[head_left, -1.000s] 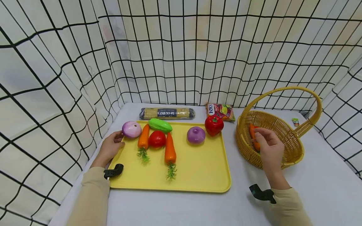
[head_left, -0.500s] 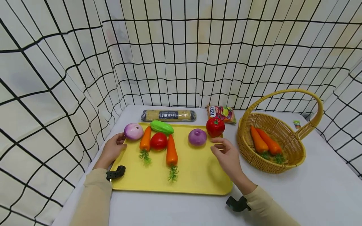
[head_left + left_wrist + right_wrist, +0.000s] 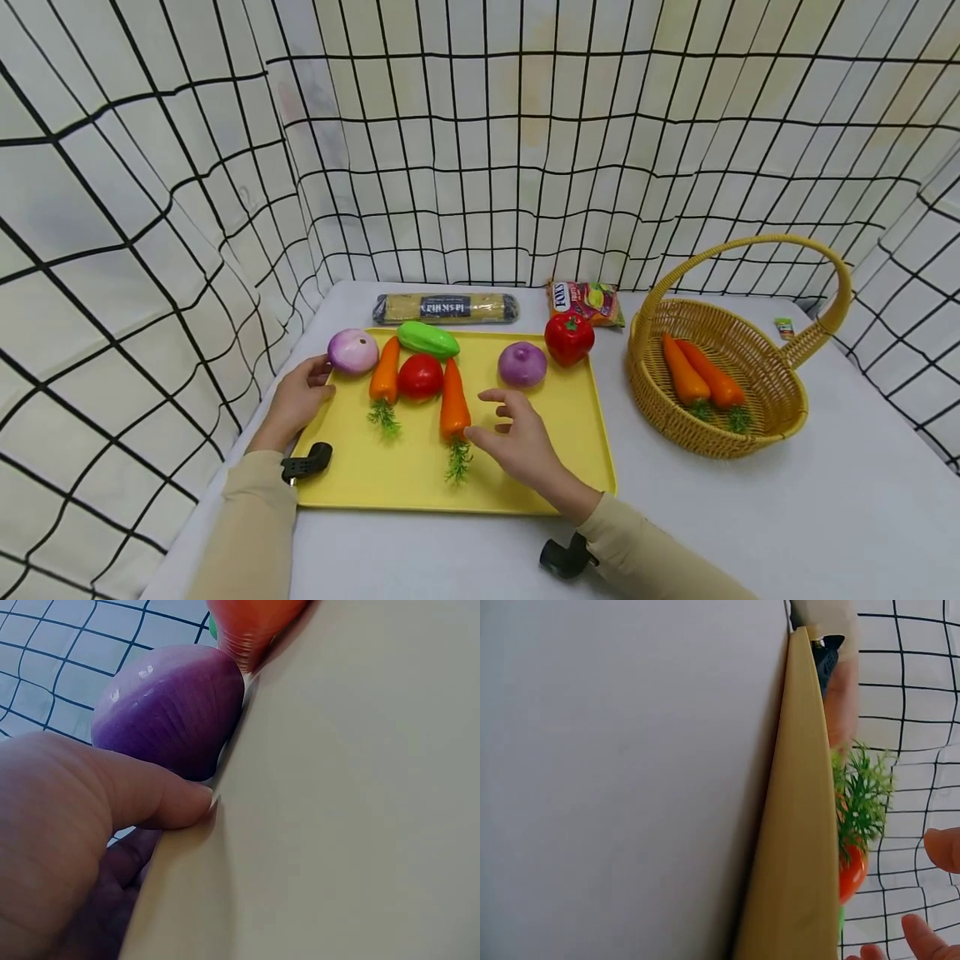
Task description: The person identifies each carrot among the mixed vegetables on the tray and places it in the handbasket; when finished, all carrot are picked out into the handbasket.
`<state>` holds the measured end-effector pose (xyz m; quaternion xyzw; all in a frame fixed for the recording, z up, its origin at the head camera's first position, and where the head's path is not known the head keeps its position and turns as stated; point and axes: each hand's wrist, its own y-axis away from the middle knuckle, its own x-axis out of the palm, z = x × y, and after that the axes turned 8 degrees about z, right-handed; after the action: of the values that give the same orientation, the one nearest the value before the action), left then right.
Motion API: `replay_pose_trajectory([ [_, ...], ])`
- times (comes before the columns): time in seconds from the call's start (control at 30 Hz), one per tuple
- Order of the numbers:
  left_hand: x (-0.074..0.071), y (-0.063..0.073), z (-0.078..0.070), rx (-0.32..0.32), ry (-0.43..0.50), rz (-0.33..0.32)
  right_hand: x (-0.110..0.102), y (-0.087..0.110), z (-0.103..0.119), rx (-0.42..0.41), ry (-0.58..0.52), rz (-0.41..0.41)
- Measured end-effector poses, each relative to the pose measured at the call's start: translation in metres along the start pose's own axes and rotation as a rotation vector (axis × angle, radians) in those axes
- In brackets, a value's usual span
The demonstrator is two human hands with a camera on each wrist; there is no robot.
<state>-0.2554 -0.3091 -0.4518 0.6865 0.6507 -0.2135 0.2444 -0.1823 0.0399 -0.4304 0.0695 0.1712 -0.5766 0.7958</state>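
Note:
My left hand [image 3: 300,394] grips the left edge of a yellow tray [image 3: 525,492]; in the left wrist view its thumb lies over the rim, right beside a purple-and-white onion [image 3: 176,709], with the other fingers outside the rim. My right hand [image 3: 517,437] hovers over the tray, fingers apart and holding nothing, thumb tip right at a carrot [image 3: 453,404] with a green leafy top. Farther left on the tray are another carrot [image 3: 385,375], a red tomato [image 3: 420,377] and a green cucumber-like vegetable [image 3: 427,339]. A purple onion [image 3: 522,364] lies beyond my right hand.
A red bell pepper [image 3: 569,338] sits at the tray's back right corner. Behind the tray lie a noodle packet [image 3: 446,308] and a FOX'S candy bag [image 3: 585,302]. On the right, a handled wicker basket [image 3: 652,408] holds two carrots [image 3: 708,375]. Black netting [image 3: 487,167] encloses the table.
My right hand has left the basket, where two carrots now lie in view, and moved left across the tray to the carrot. My left hand stays at the tray's edge.

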Motion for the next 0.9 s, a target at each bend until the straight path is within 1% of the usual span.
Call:
replay_pose_trajectory([
  [0.03, 0.000, -0.002, 0.003, 0.009, 0.002, -0.004, 0.003, -0.002, 0.000, 0.014, -0.001, 0.001],
  [0.17, 0.000, -0.001, 0.002, 0.010, 0.000, -0.007, 0.017, -0.013, -0.001, 0.099, -0.011, -0.013],
  [0.23, 0.000, -0.001, 0.002, 0.012, -0.004, -0.010, 0.023, -0.020, -0.001, 0.128, -0.017, -0.020],
  [0.27, 0.000, 0.001, -0.001, 0.004, -0.005, -0.007, 0.026, -0.023, 0.000, 0.135, -0.016, -0.023],
  [0.4, 0.000, 0.001, 0.000, 0.008, -0.004, -0.008, 0.033, -0.034, 0.002, 0.152, 0.012, -0.023],
  [0.53, 0.001, 0.001, 0.000, 0.009, -0.004, -0.009, 0.040, -0.041, 0.003, 0.170, 0.100, -0.006],
  [0.67, 0.001, 0.001, -0.001, 0.012, -0.004, -0.009, 0.045, -0.045, 0.004, 0.162, 0.174, 0.014],
  [0.77, 0.001, 0.000, -0.001, 0.011, -0.006, -0.009, 0.047, -0.047, 0.003, 0.164, 0.193, 0.012],
  [0.9, 0.001, 0.000, 0.000, 0.005, -0.008, -0.008, 0.048, -0.048, 0.001, 0.178, 0.192, 0.003],
])
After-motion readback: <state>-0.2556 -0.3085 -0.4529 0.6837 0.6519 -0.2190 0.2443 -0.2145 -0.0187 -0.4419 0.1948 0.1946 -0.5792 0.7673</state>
